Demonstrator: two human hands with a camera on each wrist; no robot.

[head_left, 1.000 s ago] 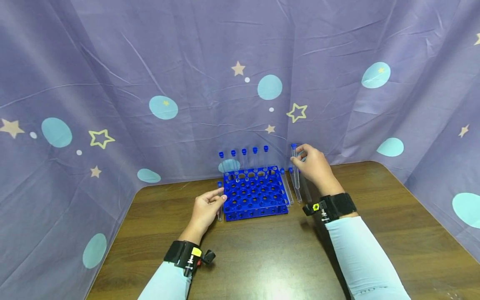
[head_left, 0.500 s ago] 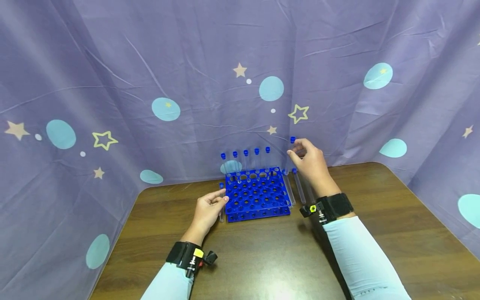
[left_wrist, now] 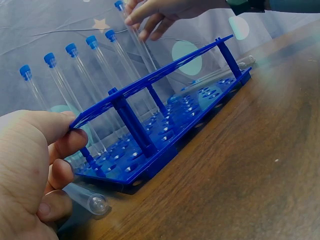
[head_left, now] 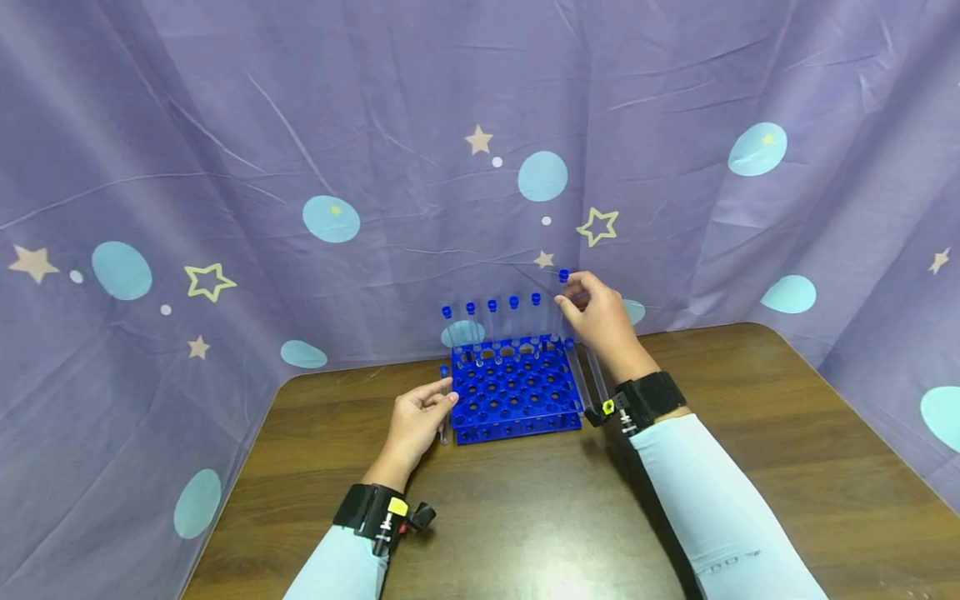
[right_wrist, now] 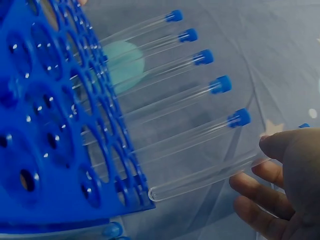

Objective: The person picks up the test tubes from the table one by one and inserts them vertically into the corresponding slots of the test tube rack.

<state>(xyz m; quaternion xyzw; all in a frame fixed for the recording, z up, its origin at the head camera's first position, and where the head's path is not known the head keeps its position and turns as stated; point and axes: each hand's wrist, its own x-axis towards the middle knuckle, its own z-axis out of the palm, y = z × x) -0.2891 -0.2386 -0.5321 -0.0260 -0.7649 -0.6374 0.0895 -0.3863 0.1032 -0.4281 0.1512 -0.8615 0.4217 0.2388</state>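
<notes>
My left hand point(head_left: 415, 417) pinches the left edge of a blue test tube rack point(head_left: 513, 404) between thumb and forefinger. Along the rack's back row stand several clear test tubes point(right_wrist: 165, 102) with blue caps. My right hand point(head_left: 600, 321) holds another capped test tube point(right_wrist: 210, 175) near its cap, above the back right corner. In the right wrist view its rounded bottom shows at the rack's corner; whether it has entered a hole I cannot tell. The left wrist view shows this held tube point(left_wrist: 146, 52) tilted beside the standing ones.
One loose tube point(left_wrist: 85, 199) lies on the wooden table point(head_left: 510, 517) against the rack's left side, under my left hand. Loose tubes point(head_left: 577, 375) lie to the right of the rack, partly hidden by my right wrist. A purple curtain point(head_left: 420, 125) hangs behind the table.
My right hand has lifted the test tube and carried it leftward, from above the loose tubes to the rack's back right corner. The left hand keeps its grip on the rack.
</notes>
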